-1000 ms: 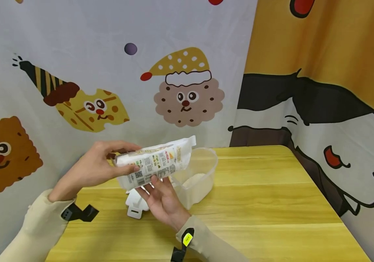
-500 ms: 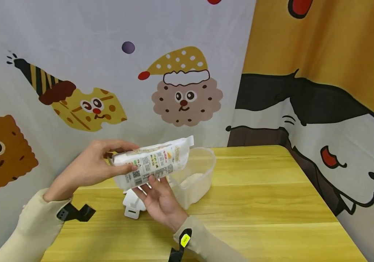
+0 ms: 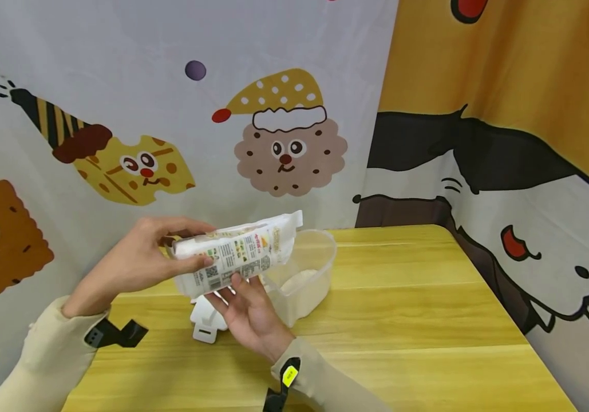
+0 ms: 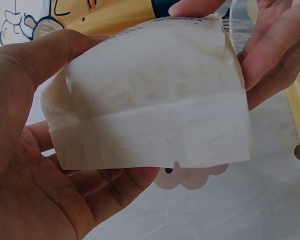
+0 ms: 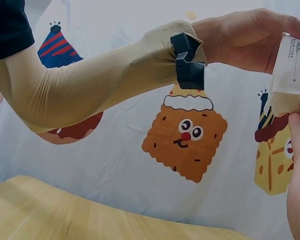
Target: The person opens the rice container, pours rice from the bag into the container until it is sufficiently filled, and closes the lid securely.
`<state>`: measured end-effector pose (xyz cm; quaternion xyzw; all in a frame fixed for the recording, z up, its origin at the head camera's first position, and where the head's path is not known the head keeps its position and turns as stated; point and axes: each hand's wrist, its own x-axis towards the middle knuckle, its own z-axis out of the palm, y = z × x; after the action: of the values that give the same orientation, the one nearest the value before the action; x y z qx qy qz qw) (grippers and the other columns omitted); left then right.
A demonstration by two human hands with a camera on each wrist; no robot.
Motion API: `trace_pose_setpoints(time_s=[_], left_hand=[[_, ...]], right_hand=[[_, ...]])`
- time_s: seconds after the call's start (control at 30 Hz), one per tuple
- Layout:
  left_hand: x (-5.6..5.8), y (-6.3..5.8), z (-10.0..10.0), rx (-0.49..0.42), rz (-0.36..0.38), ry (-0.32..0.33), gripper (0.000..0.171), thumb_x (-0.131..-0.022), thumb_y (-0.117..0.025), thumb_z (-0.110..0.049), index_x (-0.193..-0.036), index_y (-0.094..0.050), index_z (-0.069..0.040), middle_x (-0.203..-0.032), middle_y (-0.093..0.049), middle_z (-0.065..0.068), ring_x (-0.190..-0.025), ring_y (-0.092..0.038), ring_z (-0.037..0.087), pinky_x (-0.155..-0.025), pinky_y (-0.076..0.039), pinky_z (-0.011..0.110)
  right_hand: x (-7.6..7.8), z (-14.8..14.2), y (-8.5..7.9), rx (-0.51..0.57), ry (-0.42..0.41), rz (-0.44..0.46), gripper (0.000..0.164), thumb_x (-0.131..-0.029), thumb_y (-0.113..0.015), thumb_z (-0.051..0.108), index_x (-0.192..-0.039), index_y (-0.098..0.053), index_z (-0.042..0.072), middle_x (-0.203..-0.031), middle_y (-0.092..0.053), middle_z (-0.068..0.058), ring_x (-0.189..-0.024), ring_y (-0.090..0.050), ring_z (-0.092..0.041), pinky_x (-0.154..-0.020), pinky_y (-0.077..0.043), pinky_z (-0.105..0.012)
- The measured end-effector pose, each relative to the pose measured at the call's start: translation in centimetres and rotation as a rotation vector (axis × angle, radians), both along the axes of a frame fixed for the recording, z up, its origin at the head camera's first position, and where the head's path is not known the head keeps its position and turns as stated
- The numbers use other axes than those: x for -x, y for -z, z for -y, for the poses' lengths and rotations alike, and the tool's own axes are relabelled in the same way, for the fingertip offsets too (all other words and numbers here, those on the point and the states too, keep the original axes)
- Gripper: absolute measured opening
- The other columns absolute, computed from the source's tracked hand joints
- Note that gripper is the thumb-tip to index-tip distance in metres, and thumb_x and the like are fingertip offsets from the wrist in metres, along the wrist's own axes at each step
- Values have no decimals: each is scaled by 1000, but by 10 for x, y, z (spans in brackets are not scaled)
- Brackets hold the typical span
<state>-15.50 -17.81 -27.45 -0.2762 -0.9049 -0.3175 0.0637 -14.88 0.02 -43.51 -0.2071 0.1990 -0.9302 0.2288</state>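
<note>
Both hands hold a white printed bag (image 3: 237, 252) in the air, tilted above the table. The left hand (image 3: 142, 260) grips its near left end, thumb along the printed face and fingers over the far side. Under the bag's middle is the right hand (image 3: 258, 323), palm up, its thumb on the printed face and its fingers beneath. The bag's far end overlaps a clear plastic container (image 3: 322, 252), which holds pale grains (image 3: 299, 280). In the left wrist view the bag's flat end (image 4: 155, 120) faces the camera, with a folded seam across it.
A white plastic piece (image 3: 206, 320) with a slotted tab lies left of the container, partly hidden by the bag and right hand. All stand on a wood-grain table (image 3: 407, 320). Behind it hangs a cartoon-printed curtain (image 3: 284, 34).
The head view has turned slightly right, so everything sits a little further left in it. Both hands keep the same hold on the bag, at about the same tilt.
</note>
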Motion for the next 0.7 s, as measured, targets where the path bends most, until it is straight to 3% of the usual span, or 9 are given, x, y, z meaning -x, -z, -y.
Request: trace_pose_setpoints(time_s=[0.7], left_hand=[[3, -2, 0, 6, -7, 11, 36, -86, -85, -25, -120, -75, -22, -100, -76, -4, -80, -67, 9, -66, -56, 26]], right_hand=[[0, 1, 0, 3, -4, 2, 56, -101, -66, 31, -151, -40, 35, -150, -48, 5, -138, -48, -16, -122, -36, -36]])
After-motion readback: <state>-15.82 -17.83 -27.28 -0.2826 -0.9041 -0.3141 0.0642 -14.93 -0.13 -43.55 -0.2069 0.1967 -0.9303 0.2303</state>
